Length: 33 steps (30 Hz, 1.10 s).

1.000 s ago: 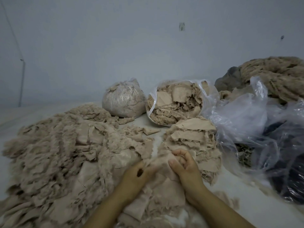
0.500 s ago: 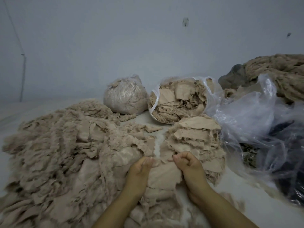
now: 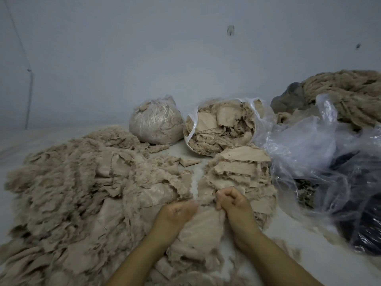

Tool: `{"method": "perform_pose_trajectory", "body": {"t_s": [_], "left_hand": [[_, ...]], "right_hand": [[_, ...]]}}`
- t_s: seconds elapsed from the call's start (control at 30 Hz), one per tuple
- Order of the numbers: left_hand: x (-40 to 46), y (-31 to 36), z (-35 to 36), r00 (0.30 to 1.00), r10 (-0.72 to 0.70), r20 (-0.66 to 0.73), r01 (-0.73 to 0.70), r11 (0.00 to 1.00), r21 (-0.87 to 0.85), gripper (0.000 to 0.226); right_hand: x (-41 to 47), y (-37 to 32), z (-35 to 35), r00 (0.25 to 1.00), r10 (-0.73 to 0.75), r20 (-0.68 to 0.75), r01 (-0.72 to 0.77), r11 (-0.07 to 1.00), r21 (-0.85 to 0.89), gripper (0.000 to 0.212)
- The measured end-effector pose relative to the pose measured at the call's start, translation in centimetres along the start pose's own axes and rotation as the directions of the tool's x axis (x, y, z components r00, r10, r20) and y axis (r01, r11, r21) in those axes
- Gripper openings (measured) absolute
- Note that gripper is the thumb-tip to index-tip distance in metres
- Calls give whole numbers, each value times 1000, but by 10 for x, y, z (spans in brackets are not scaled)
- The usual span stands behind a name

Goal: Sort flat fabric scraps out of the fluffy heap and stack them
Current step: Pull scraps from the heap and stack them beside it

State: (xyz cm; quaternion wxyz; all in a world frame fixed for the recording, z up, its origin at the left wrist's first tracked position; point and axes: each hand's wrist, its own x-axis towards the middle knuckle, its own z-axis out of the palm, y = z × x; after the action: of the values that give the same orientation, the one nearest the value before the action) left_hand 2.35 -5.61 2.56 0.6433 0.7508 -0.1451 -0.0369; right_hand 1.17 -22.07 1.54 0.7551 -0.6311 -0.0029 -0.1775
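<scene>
I can read no text, label, brand or number anywhere here. The small mark (image 3: 230, 29) on the far wall (image 3: 144, 58) may be a sticker or hook, but it is too blurred for me to tell whether it carries any writing.

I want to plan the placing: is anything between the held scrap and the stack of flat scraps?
Nothing visible. Both hands, left hand and right hand, grip the scrap; the stack lies directly beyond it.

A plain pale blue-grey painted wall (image 3: 185, 58) fills the back, dimly lit, with a thin grey pipe (image 3: 29, 98) at left, above a whitish floor (image 3: 41, 137).
</scene>
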Motion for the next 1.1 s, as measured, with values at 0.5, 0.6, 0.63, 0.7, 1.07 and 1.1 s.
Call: {"method": "perform_pose_trajectory", "body": {"t_s": [0.5,0.6,0.63,0.7,1.07,1.1], "left_hand": [[-3,-2,-9,976,118,185,-110,992,-54,22],[-1,1,-8,993,110,-42,-114,987,-117,32],[1,0,-9,987,99,-126,-115,985,-130,38],[3,-1,-11,979,92,-179,-118,983,-137,50],[10,-1,-12,944,52,-326,-67,997,-36,40],[7,-1,-13,966,55,-255,-73,995,-62,41]], "right_hand": [[-8,-9,1,911,51,409,113,924,-366,24],[-7,-8,5,956,-43,290,149,923,-355,22],[-6,-9,4,975,-54,214,123,938,-323,25],[-5,-12,0,987,-16,163,58,965,-256,29],[-7,-14,5,992,-19,124,37,989,-146,29],[-7,-13,4,992,-14,125,28,993,-113,30]]}}
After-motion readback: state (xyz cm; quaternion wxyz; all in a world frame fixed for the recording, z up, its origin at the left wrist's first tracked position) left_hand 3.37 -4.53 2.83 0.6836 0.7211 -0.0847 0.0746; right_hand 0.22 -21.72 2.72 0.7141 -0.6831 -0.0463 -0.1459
